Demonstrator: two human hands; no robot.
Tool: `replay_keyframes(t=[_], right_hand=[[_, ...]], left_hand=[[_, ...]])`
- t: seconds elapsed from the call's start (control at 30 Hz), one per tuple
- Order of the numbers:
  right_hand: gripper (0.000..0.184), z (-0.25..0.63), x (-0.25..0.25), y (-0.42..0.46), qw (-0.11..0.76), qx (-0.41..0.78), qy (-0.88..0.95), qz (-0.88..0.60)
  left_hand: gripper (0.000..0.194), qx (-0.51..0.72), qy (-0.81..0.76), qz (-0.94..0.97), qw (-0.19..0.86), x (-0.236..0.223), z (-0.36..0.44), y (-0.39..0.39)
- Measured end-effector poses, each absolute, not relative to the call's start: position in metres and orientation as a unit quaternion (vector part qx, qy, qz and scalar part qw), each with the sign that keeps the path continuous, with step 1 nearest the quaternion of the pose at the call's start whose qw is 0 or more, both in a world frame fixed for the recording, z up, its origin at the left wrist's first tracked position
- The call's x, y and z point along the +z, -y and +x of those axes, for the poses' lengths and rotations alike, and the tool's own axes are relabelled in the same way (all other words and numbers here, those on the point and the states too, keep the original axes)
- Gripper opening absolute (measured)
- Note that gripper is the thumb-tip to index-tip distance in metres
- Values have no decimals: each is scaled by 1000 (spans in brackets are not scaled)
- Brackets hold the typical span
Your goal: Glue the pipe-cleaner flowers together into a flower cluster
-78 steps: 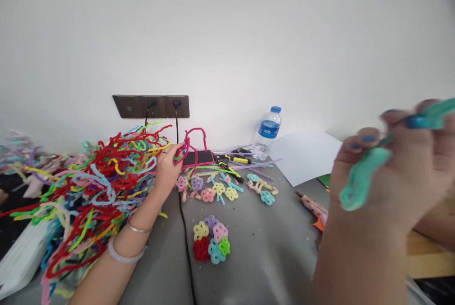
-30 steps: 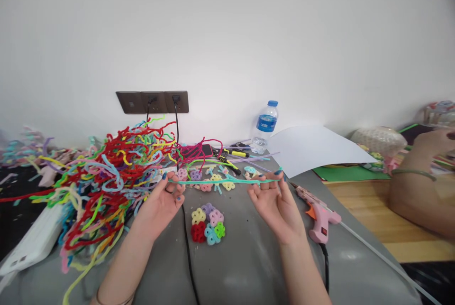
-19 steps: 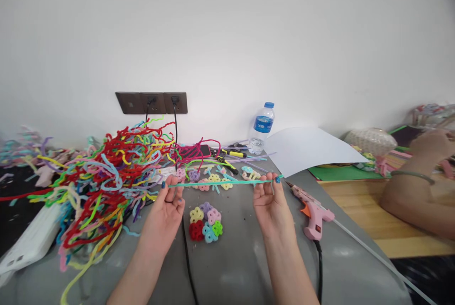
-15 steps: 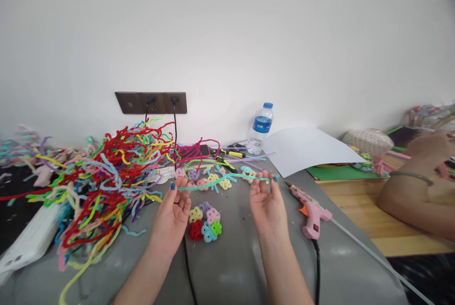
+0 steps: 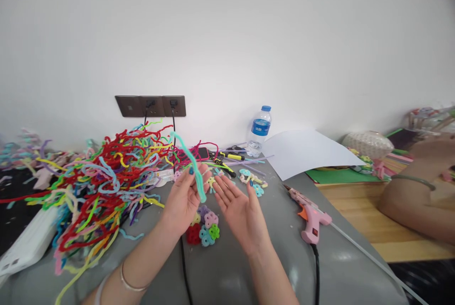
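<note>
My left hand (image 5: 185, 198) pinches a turquoise pipe cleaner (image 5: 192, 160) between thumb and fingers. Its long end slants up to the left, and a short folded-looking end hangs below the fingers. Palm up beside it, my right hand (image 5: 241, 210) is open with fingers spread and holds nothing. Below and between the hands lies a cluster of small pipe-cleaner flowers (image 5: 204, 229) in red, blue, green, pink, purple and yellow, partly covered by my left hand. Behind my right hand sit more flower pieces (image 5: 253, 181) in pale blue and cream.
A big tangled heap of coloured pipe cleaners (image 5: 103, 177) fills the left, next to a white box (image 5: 30, 241). On the right rests a pink glue gun (image 5: 311, 215) with its cord. Further back are a water bottle (image 5: 260, 129), white paper (image 5: 313, 151) and another person's arm (image 5: 408, 196).
My right hand has let go of the pipe cleaner and moved left, opening palm up. My left hand has shifted right, and the pipe cleaner now points upward instead of lying stretched across.
</note>
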State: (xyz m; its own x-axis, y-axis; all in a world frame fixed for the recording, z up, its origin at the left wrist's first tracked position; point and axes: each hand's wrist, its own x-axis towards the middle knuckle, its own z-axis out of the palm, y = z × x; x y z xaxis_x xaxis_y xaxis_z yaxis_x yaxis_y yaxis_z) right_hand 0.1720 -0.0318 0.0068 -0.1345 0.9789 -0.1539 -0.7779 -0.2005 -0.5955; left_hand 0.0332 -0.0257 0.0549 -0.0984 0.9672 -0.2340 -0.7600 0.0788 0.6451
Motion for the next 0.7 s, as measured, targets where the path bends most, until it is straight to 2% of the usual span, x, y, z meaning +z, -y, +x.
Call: replay_keyframes(t=[0.1,0.13,0.3,0.37,0.43,0.47,0.57,0.67,0.7], right_hand=[[56,173,16,37,618,688,297,-236],[53,173,18,38,627,661,337,-236],[30,177,8,41,640,539,440,-326],[36,179,-6,38,665,507,398,-377],[36,181,-23,35,701,475,327,-419],[34,182,-31,33,722,460,291,-428],[27,186,-47,28,759,445,230,-417],[24,189,-50,25,763,451,224,-406],[24,189,-49,25,762,454,224,-403]], left_hand=[[7,597,-355,249,675,44,37,18],[7,583,-365,274,673,39,39,16],[34,497,-408,467,607,22,34,1],[36,400,-449,623,501,22,25,-12],[34,273,-519,766,264,24,14,-32],[31,248,-538,775,221,24,9,-43],[27,182,-573,779,176,21,0,-77],[11,110,-599,779,148,16,0,-101],[13,89,-603,780,140,14,1,-106]])
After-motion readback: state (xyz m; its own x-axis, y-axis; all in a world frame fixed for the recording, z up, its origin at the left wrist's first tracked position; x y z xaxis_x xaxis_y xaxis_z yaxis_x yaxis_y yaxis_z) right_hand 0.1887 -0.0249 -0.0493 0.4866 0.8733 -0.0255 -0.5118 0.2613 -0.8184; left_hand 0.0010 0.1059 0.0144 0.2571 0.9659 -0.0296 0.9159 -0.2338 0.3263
